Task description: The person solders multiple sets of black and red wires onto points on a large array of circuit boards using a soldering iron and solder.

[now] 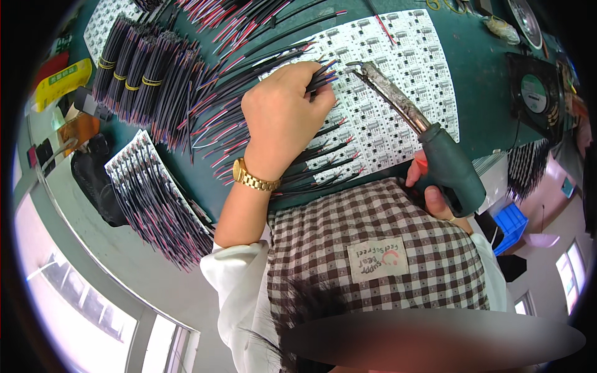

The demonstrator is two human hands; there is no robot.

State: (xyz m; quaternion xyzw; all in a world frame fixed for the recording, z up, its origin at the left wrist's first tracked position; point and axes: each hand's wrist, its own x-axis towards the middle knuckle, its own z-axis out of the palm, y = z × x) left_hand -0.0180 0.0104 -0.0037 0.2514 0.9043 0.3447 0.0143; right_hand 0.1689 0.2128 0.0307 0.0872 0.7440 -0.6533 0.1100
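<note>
Black cables (322, 77), pinched between thumb and fingers of the left hand (280, 109), ends above the white circuit-board sheet (385, 143); farther right, soldering iron (429, 132), tip just beside those ends, handle gripped in the curled right hand (437, 200).

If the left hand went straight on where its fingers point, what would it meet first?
The left hand would probably meet the soldering iron's tip, just past the ends of its held wires, though depth is unclear.
</note>
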